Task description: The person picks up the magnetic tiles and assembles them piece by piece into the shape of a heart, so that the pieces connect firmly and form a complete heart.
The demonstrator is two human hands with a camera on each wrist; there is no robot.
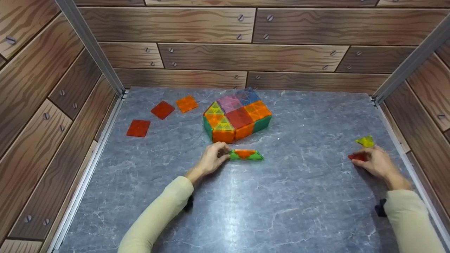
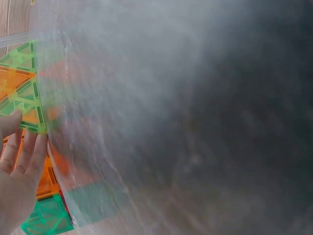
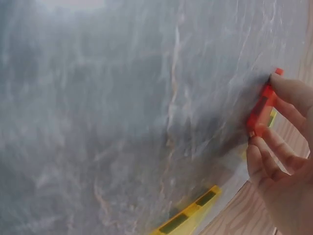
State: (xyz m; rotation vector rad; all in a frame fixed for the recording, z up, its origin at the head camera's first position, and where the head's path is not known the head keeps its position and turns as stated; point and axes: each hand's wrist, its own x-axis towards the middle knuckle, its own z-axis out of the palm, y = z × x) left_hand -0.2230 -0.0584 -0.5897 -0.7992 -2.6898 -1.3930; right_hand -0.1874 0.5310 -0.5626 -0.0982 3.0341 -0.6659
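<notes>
My left hand (image 1: 212,156) pinches the left end of a low strip of green and orange magnetic tiles (image 1: 246,155), thumb on one side and fingers on the other. In the left wrist view the green triangle tile (image 2: 30,100) sits at the fingertips. Far to the right, my right hand (image 1: 379,163) pinches a small red magnetic tile (image 1: 355,157). The right wrist view shows this red tile (image 3: 261,107) edge-on between thumb and fingers. Just beyond that hand lies a yellow triangle tile (image 1: 366,141); a yellow tile edge (image 3: 190,210) also shows in the right wrist view.
Behind the left hand stands a larger multicoloured tile structure (image 1: 240,117) with green and orange sides. Two red square tiles (image 1: 138,128) and an orange square tile (image 1: 187,104) lie at the back left. Wood-patterned walls (image 1: 211,26) bound the grey marbled surface (image 1: 288,196).
</notes>
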